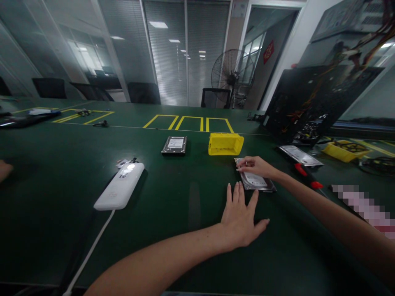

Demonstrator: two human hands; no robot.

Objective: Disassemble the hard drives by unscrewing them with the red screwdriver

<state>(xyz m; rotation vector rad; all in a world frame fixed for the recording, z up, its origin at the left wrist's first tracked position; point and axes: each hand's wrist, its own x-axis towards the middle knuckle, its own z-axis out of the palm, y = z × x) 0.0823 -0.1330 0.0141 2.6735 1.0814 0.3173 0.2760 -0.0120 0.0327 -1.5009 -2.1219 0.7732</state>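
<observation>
On the green table a hard drive (254, 180) lies flat with its label up, partly covered by my right hand (256, 167). The fingertips of that hand are pinched together over the drive's far left part. Whatever they pinch, if anything, is too small to make out. Just nearer to me, my left hand (240, 216) rests palm down with its fingers spread, fingertips at the drive's near left edge. Behind the drive sits a small yellow bin (226, 144), tipped with its opening toward me. A second hard drive (174, 145) lies to the left of the bin.
A white power bank (120, 187) with a cable lies at left. At right are an open black computer case (308, 98), another hard drive (300, 156), a red-handled tool (308, 176) and a yellow bin with cables (345, 151). Another person's hand (4, 169) shows at far left.
</observation>
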